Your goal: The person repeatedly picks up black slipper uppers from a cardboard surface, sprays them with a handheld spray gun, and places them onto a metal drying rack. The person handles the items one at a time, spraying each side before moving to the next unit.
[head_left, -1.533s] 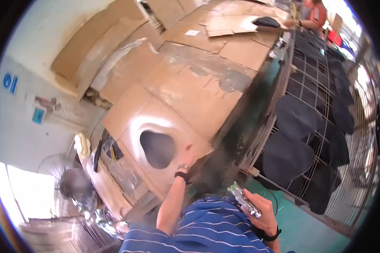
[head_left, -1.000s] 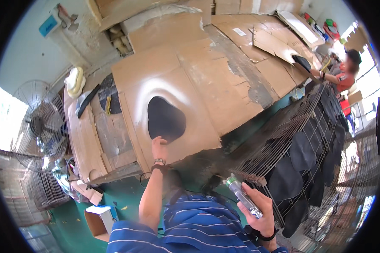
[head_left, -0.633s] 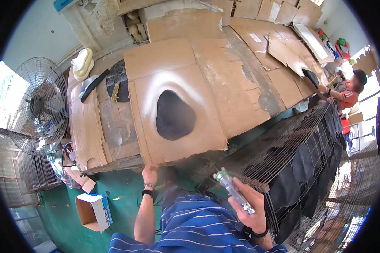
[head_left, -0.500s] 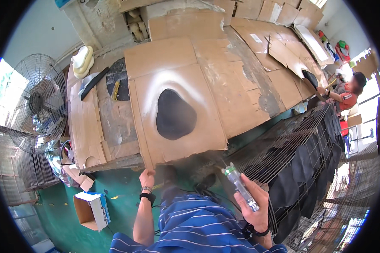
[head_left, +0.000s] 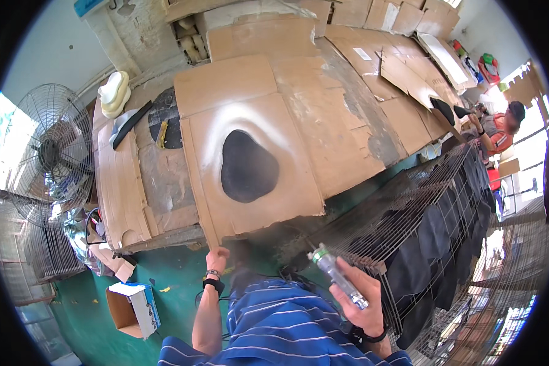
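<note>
From above, the person's left hand [head_left: 216,261] is at the near edge of a brown cardboard sheet [head_left: 296,198] on a tabletop [head_left: 168,174]. Its fingers are curled; whether they pinch the edge, I cannot tell. The right hand [head_left: 367,300] has its fingers wrapped around a silvery handheld tool [head_left: 337,274] with a green ring, held in front of the blue striped shirt. A dark, rounded flat piece [head_left: 249,166] lies on the sheet, ringed by white along its far side and flanks.

To the right, a wire rack [head_left: 409,213] carries overlapping dark sheets [head_left: 409,268]. On the green floor [head_left: 183,283], at lower left, an open white-and-blue box [head_left: 145,310] shows its brown inside. Beyond the tabletop, a wall recess holds pale, lumpy things [head_left: 192,44], too small to identify.
</note>
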Tool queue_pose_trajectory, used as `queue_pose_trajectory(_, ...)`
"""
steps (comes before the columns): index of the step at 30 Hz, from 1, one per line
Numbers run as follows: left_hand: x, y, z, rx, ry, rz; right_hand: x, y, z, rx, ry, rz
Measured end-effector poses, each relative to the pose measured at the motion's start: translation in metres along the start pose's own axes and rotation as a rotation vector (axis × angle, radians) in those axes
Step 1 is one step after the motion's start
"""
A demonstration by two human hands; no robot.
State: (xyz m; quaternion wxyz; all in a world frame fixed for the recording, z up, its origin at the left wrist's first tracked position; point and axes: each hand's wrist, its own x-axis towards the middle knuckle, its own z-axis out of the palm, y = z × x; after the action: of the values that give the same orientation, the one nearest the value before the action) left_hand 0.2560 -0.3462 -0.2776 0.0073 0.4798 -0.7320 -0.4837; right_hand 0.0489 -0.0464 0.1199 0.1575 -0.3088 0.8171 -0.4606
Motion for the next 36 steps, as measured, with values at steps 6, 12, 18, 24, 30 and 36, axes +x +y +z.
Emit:
queue_pose_trajectory(6, -0.002, 0.004, 0.004, 0.021, -0.040, 0.058, -0.017, 0.008, -0.017, -0.061, 0.108, 0.046)
queue_pose_trajectory(12, -0.006, 0.004, 0.006, 0.004, -0.060, 0.065, -0.047, 0.016, -0.030, -0.052, 0.076, 0.179)
queue_pose_trajectory(18, -0.009, 0.020, 0.010, -0.013, -0.068, 0.041, -0.049, 0.014, -0.027, -0.045, 0.002, 0.125)
queue_pose_trajectory(24, -0.002, 0.021, 0.016, -0.085, -0.093, 0.071, -0.039, 0.009, -0.019, 0.018, 0.029, 0.075)
queue_pose_trajectory(30, 0.019, 0.045, 0.019, -0.063, -0.061, 0.174, -0.053, 0.013, -0.030, -0.002, 0.071, 0.145)
queue_pose_trajectory(36, 0.081, 0.087, 0.024, -0.046, 0.168, 0.253, -0.070, 0.016, -0.039, -0.066, 0.020, 0.107)
